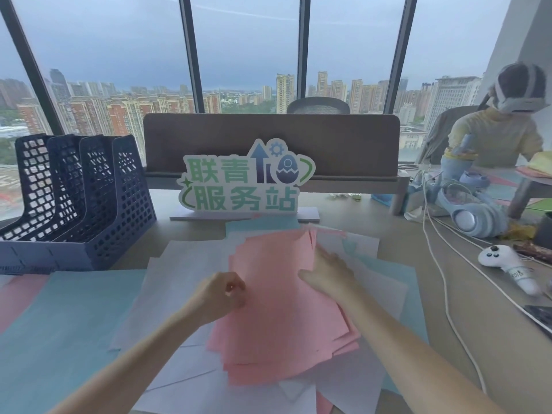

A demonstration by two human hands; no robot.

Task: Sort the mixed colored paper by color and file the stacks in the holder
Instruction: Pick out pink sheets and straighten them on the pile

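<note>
A loose stack of pink paper (277, 318) lies in the middle of the desk, over white sheets (185, 279) and light blue sheets (65, 324). My left hand (221, 294) pinches the left edge of the pink stack with curled fingers. My right hand (328, 273) lies on the stack's upper right part, fingers stretched toward the fanned far corners of the pink sheets. More blue paper (263, 227) shows beyond the stack. The dark blue mesh file holder (89, 204) with several slots stands at the far left.
A green-and-white sign (245, 183) on a white base stands just behind the papers, with a brown desk divider (268, 138) behind it. To the right lie blue headphones (475, 216), white cables (448, 249) and a white controller (504, 264). Another person (501, 124) sits at far right.
</note>
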